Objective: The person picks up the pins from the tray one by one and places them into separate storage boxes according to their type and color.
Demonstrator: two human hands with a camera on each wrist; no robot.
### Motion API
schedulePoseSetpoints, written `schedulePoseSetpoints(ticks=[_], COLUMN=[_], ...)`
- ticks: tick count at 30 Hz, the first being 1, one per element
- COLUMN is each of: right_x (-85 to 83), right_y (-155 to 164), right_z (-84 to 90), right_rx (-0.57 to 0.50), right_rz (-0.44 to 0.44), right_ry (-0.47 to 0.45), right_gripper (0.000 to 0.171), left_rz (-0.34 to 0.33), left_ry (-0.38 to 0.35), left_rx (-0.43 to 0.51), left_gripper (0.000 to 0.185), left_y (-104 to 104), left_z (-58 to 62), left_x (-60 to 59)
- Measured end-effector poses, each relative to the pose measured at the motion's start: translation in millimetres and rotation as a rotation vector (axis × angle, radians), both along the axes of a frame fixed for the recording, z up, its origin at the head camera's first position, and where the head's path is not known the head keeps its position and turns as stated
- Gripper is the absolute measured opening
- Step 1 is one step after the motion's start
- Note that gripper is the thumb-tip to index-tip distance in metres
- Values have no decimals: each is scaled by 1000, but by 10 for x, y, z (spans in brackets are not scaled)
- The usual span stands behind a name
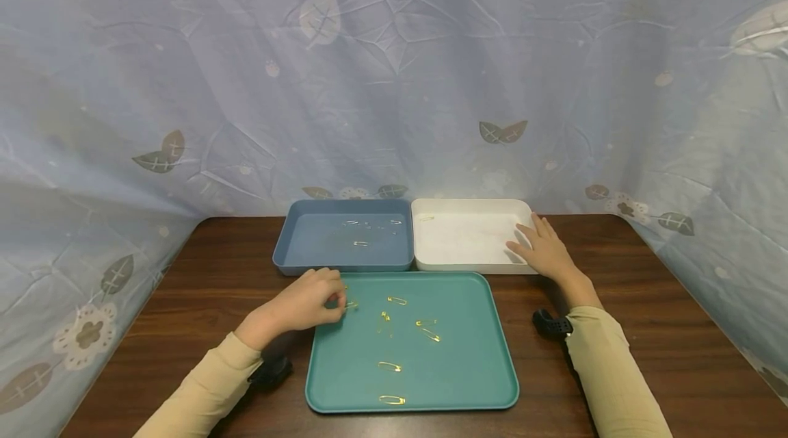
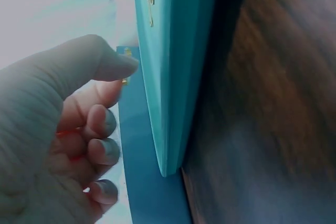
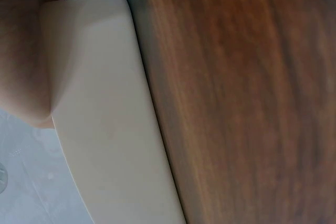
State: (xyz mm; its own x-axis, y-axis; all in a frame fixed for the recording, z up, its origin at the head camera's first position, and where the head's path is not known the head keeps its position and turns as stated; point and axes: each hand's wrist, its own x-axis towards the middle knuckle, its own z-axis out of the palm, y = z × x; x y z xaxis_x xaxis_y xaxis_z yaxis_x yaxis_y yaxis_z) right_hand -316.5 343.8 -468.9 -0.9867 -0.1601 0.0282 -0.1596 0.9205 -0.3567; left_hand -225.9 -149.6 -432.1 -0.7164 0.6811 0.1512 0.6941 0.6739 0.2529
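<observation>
My left hand (image 1: 312, 300) is over the upper left edge of the green tray (image 1: 458, 376). Thumb and forefinger pinch a gold safety pin (image 1: 351, 305); in the left wrist view only small gold bits of the pin (image 2: 125, 82) show past the fingertips. Several gold safety pins (image 1: 390, 366) lie scattered on the green tray, some of them unclasped or overlapping. At the right end of the white tray (image 1: 474, 268), my right hand (image 1: 544, 250) rests on the rim with fingers spread, holding nothing. One gold safety pin (image 1: 427, 219) lies in that tray's far left corner.
Left of the white tray and touching it stands a blue tray (image 1: 308, 246) with several silver safety pins (image 1: 360, 243). All three trays sit on a dark wooden table (image 1: 203, 287). A patterned cloth (image 1: 394, 82) hangs behind the table's back edge.
</observation>
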Motion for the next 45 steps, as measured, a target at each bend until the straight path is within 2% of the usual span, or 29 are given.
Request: schedulePoseSetpoints(ticks=[5,10,20,28,36,45], right_x=[4,5,1,7,-3,1], right_y=[12,8,-2,-6,-7,-15], right_z=[6,27,-7,3,26,42], right_rx=[1,-8,-22,-3,21,40], right_rz=[0,5,5,4,7,12], right_ry=[-1,-4,0,-2,-6,-2], right_gripper=[74,74,75,74,75,74], left_rz=[-9,-8,-69,-153,-219,-273], left_ry=[129,213,383,468,599,657], left_rx=[-20,-24,-59,-107,-115,-104], left_gripper=[17,16,16,16,11,13], left_y=[47,79,251,497,764,1048], left_z=[44,89,195,290,370,405], left_x=[-10,-42,-192,-352,-534,-711])
